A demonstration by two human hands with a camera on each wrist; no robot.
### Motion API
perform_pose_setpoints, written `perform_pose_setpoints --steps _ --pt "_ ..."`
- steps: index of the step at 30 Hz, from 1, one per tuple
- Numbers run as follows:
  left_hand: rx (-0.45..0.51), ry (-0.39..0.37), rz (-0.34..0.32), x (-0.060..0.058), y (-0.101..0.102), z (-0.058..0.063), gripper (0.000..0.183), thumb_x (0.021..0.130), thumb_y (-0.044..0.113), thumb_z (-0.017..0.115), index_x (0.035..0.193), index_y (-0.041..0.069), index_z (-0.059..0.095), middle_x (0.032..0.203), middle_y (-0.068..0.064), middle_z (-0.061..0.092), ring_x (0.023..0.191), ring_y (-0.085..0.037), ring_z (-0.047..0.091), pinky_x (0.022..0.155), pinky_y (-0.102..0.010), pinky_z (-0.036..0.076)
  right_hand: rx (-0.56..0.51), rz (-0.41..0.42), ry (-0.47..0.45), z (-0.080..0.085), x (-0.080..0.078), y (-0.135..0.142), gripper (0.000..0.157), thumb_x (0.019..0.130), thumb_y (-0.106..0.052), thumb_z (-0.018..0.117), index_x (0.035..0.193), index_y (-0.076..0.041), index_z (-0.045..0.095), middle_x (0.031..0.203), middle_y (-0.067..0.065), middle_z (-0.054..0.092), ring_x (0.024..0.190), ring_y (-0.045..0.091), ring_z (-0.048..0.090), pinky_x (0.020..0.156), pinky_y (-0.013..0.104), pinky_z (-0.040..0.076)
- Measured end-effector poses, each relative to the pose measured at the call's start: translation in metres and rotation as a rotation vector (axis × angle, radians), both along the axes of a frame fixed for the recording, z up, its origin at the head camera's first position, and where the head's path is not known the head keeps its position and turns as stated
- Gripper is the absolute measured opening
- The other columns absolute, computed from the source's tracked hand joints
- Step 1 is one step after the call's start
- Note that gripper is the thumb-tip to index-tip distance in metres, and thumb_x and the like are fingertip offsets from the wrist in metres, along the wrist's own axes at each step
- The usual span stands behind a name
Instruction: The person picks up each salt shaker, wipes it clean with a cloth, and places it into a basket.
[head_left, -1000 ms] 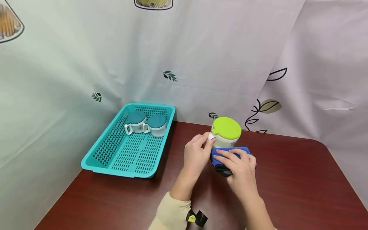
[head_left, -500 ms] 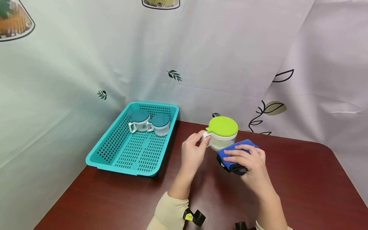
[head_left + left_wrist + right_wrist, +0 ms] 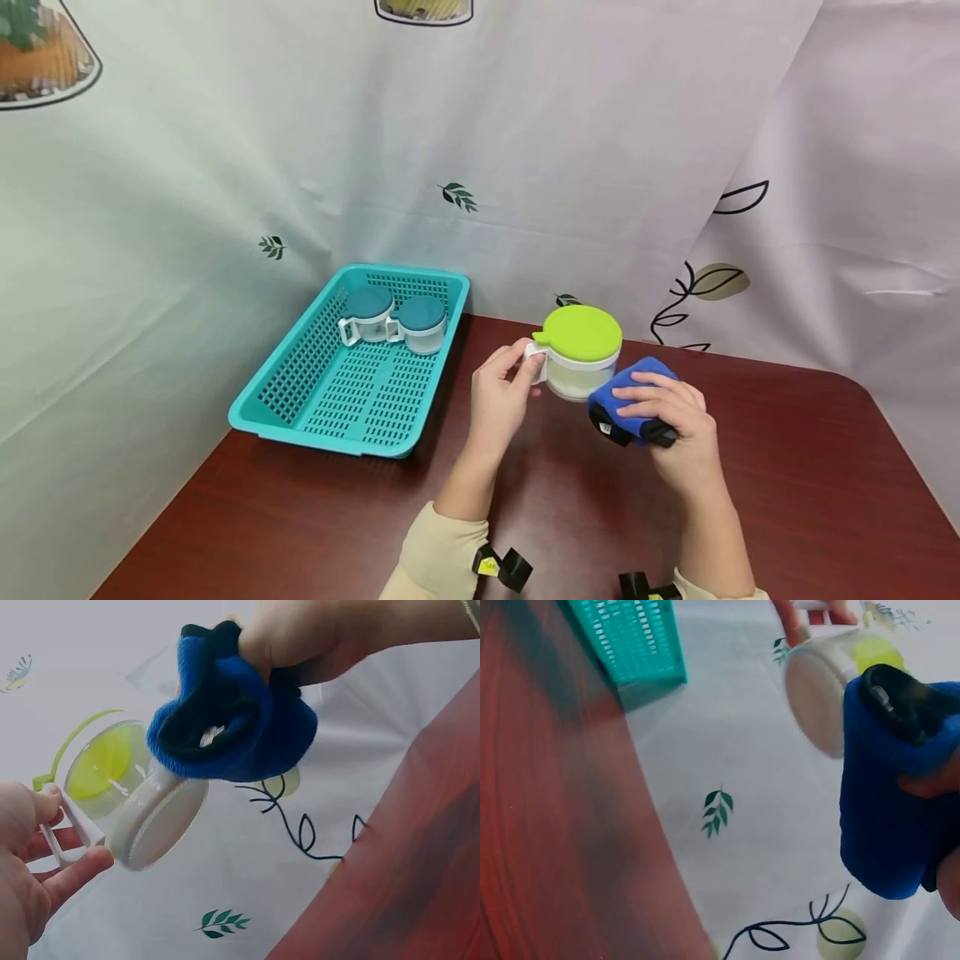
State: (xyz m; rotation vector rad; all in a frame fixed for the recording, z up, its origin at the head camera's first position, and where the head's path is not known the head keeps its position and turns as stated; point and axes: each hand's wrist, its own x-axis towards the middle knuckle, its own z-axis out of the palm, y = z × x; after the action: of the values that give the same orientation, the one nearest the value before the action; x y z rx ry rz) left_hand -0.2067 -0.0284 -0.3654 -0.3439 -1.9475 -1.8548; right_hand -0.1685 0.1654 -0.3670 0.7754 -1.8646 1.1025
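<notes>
Green-lidded jar (image 3: 579,377), aloft near the far edge of the table (image 3: 795,467), handle (image 3: 84,819) pinched by left hand (image 3: 501,396); blue cloth (image 3: 251,735), gripped by right hand (image 3: 681,429); hazard: off-centre wiping pressure could twist the handle free.

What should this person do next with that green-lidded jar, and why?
Perhaps wipe the underside of the jar with the blue cloth. The left hand holds it up by the handle, its underside showing in both wrist views, and the right hand grips the cloth right beside it.
</notes>
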Motion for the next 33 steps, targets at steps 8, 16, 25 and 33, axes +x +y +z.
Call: perform_pose_setpoints --steps 8,16,25,33 --pt "-0.117 -0.021 -0.114 0.013 -0.006 0.020 0.023 0.084 0.000 0.064 0.107 -0.005 0.064 0.090 -0.018 0.059 0.073 -0.033 0.059 0.061 -0.037 0.054 -0.285 0.086 0.030 -0.002 0.003 0.007 0.006 0.076 0.000 0.072 0.072 0.003 0.070 0.086 0.012 0.069 0.103 0.026 0.056 0.096 0.038 0.034" --pt "-0.107 0.000 -0.098 0.008 -0.010 0.023 0.026 0.085 0.001 0.063 0.110 -0.005 0.063 0.095 -0.019 0.060 0.078 -0.030 0.060 0.064 -0.033 0.054 -0.199 0.120 -0.059 -0.009 -0.001 0.011 0.026 0.070 0.024 0.060 0.071 -0.001 0.067 0.085 0.009 0.069 0.101 0.020 0.057 0.095 0.034 0.033" --pt "-0.065 -0.027 -0.241 0.003 -0.015 0.009 0.028 0.084 -0.002 0.063 0.111 -0.009 0.061 0.097 -0.023 0.060 0.082 -0.035 0.061 0.066 -0.043 0.053 -0.443 0.191 0.004 -0.010 -0.003 0.014 0.011 0.073 0.022 0.062 0.070 0.012 0.064 0.090 0.018 0.068 0.106 0.031 0.055 0.099 0.038 0.035" --pt "0.043 -0.039 -0.226 0.001 -0.019 0.003 0.028 0.082 -0.002 0.065 0.109 -0.009 0.062 0.099 -0.024 0.061 0.078 -0.018 0.059 0.063 -0.046 0.053 -0.285 0.196 -0.183 -0.016 -0.001 0.020 0.042 0.064 0.038 0.039 0.076 0.007 0.065 0.095 0.010 0.068 0.106 0.022 0.054 0.093 0.023 0.040"
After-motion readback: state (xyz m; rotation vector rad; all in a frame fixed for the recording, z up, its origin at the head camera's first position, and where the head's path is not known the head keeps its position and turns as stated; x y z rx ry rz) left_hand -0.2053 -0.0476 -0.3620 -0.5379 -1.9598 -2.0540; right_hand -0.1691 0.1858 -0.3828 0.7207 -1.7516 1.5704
